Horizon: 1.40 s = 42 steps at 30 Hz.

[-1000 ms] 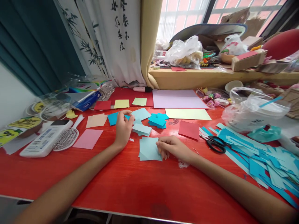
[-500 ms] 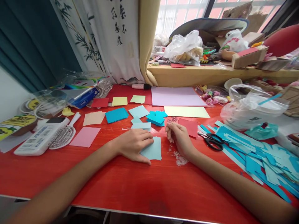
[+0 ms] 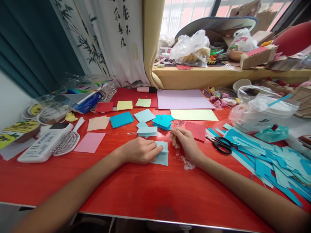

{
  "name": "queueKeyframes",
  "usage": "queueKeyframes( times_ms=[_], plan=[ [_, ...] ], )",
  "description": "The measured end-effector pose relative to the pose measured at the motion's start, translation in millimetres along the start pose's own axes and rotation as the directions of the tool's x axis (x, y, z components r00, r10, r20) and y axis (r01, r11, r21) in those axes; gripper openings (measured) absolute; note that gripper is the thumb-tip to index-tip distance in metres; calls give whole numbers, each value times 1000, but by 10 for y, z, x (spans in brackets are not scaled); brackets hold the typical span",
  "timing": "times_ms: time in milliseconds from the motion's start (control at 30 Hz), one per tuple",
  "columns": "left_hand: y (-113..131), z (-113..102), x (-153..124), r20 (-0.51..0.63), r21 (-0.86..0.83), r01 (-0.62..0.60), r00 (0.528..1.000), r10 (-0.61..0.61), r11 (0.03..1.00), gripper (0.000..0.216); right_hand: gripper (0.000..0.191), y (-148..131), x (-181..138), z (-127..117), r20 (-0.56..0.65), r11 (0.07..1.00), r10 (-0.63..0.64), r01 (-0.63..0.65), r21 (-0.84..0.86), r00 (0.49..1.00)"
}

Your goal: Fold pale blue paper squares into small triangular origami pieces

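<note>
Since a moment ago the left hand (image 3: 142, 150) has curled and now pinches the light blue paper (image 3: 162, 158), which lies on the red table (image 3: 136, 191). Beside it the right hand (image 3: 185, 142) has bent fingers; I cannot tell if it holds anything.

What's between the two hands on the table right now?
A light blue paper square lies between the left hand and the right hand, with the left hand touching it. This shows in the head view.
</note>
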<state>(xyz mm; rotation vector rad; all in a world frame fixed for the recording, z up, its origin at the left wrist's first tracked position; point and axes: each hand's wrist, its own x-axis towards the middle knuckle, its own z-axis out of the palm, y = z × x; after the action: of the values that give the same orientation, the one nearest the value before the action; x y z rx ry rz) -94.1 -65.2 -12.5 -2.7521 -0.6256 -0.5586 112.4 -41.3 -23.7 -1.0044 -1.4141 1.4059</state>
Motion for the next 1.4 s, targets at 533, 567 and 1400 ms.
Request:
queueKeyframes(
  times_ms=[533, 567, 1400],
  plan=[
    [126, -219, 34, -117, 280, -49, 989, 85, 959, 15, 50, -1, -88, 9, 333, 988, 146, -152, -10, 931],
    [129, -197, 29, -79, 214, -38, 995, 56, 976, 16, 43, 2, -83, 13, 315, 988, 151, -153, -17, 937],
    [172, 17, 159, 95, -676, 636, 577, -811, 373, 38, 24, -34, 0, 9, 228, 999, -3, -8, 48, 974]
  ],
)
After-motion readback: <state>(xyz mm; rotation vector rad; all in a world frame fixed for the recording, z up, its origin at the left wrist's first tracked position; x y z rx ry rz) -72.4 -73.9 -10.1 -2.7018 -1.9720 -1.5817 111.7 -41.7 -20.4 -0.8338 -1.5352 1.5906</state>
